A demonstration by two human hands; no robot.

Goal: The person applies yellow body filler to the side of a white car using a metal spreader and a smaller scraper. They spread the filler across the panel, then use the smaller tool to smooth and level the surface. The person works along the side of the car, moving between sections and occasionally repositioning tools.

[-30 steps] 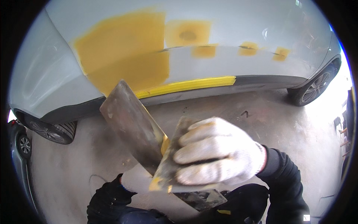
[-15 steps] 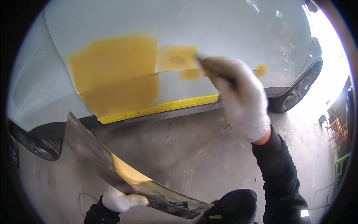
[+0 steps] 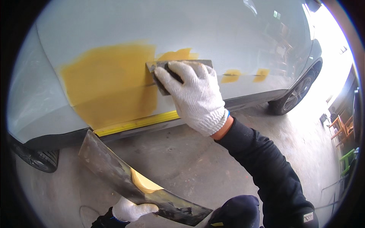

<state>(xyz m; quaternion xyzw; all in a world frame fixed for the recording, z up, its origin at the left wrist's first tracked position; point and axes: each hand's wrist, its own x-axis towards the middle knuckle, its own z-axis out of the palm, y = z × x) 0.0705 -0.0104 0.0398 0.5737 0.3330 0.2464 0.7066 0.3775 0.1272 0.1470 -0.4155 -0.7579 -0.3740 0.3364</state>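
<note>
My right hand [image 3: 199, 95], in a white knit glove, grips a flat grey putty spreader [image 3: 163, 87]. Its blade lies on or very close to the pale car door [image 3: 228, 34]; exact contact cannot be told. A wide patch of yellow putty [image 3: 110, 83] covers the door to the left, and a smaller yellow patch [image 3: 176, 54] shows just above the blade. Low down, my gloved left hand [image 3: 133, 209] holds a long, dark, curved mixing board [image 3: 110, 169] by its lower edge, thumb on top. A mound of yellow putty [image 3: 143, 182] sits on the board.
Yellow masking tape [image 3: 137, 124] runs along the door's bottom edge. Two small putty spots [image 3: 231, 76] lie to the right, with a wheel [image 3: 296, 93] beyond. My knee [image 3: 239, 212] is beside the board. Wooden chairs [image 3: 342, 129] and a green stool [image 3: 346, 161] stand far right on the concrete floor.
My right hand has moved left with the spreader, from beside the smaller patch to over it, now hiding most of it. The board has shifted slightly right and down.
</note>
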